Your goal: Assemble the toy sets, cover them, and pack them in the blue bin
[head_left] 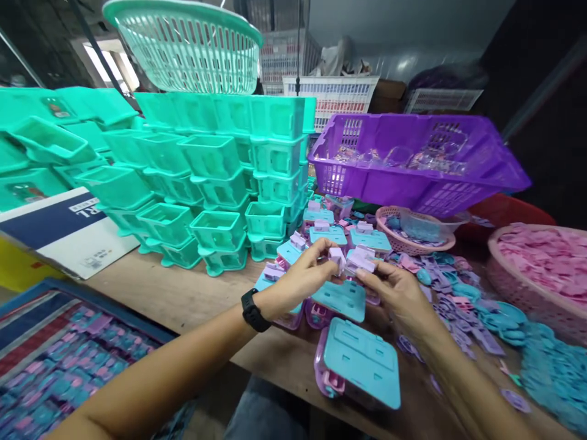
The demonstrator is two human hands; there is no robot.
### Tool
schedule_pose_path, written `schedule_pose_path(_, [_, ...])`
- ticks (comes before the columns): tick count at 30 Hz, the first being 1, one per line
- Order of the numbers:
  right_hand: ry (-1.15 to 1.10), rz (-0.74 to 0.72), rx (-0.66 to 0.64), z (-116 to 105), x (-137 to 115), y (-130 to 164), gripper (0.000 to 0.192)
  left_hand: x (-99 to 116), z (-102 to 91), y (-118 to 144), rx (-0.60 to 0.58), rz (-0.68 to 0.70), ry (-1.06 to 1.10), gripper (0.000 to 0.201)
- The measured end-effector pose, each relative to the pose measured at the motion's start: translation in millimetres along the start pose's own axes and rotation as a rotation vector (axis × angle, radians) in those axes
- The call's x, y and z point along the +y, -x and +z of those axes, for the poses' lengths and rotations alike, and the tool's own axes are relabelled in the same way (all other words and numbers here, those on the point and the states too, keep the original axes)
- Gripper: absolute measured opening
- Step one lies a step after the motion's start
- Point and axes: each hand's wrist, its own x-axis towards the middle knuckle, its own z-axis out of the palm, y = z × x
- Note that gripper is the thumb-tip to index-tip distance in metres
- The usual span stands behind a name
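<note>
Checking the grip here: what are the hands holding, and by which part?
Both hands, left hand and right hand, pinch a small lilac clip piece by its ends with their fingertips.

Small toy-assembly workshop: stacked green plastic tubs, purple crate w/ parts, loose clips on bench.

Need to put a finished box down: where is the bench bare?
Bare wood lies left of the left hand, between the stacked green tubs and the blue tray. Right of the right hand, loose purple and blue parts crowd it.
</note>
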Motion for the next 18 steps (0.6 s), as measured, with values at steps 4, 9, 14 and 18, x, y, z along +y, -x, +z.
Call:
schedule_pose_path(4, [0.482, -0.295, 0.023, 8, 12, -7, 0.026, -9, -27.2, 9, 0.016, 0.158, -0.322, 0.023])
schedule_pose_path(9, [0.765, -0.35, -0.055, 3, 26, -13, 0.028, -19, -46.6, 27, -0.098, 0.4, -0.913, 0.028])
schedule_pose_path(14, [0.692, -0.261, -0.151, 2, 26, -15, 0.033, -13, -44.7, 34, -0.181, 0.499, -1.148, 0.031])
schedule_pose_path(18, [0.689, -0.266, -0.136, 4, 28, -17, 0.037, -9, -46.2, 33, -0.238, 0.491, -1.223, 0.031])
